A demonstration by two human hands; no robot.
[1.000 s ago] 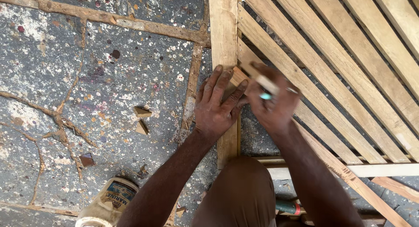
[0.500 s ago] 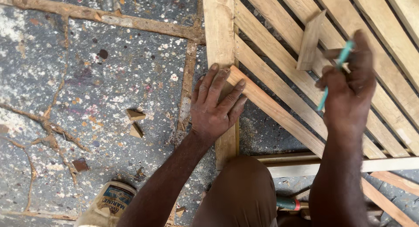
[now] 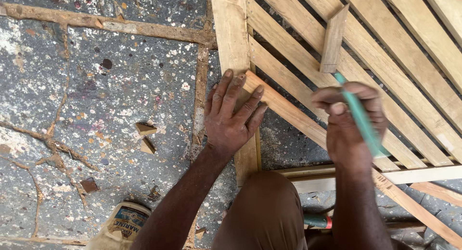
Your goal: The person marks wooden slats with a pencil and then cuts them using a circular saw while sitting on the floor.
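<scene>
The left hand [image 3: 233, 116] lies flat, palm down and fingers spread, in the middle of the frame, gripping nothing. Its palm presses on the pale vertical wooden frame post [image 3: 231, 33], and its fingertips reach onto the lower end of a diagonal light-brown wooden slat [image 3: 288, 113] where the slat meets the post.

The right hand [image 3: 349, 127], right of centre, is closed around a slim turquoise pencil-like marker [image 3: 362, 120], which runs from upper left to lower right through the fist. The marker's upper tip sits just at the lower end of a short loose wooden offcut with an angled top [image 3: 333, 38], which lies across the slats in the upper right of the frame. Whether the tip touches the offcut cannot be told.

The slats belong to a wooden lattice panel of parallel diagonal strips [image 3: 409, 48] filling the right half of the frame, lying on the floor. A pale horizontal wooden rail [image 3: 423, 175] crosses under it at lower right.

The left half shows a grey speckled stone floor with cracks [image 3: 96, 86]. Two small triangular wood chips [image 3: 146, 137] lie on it left of the left hand. At the bottom left stands a cream-coloured glue bottle with a dark label [image 3: 122, 223]. The person's brown-clad knee [image 3: 262, 211] fills the bottom centre.
</scene>
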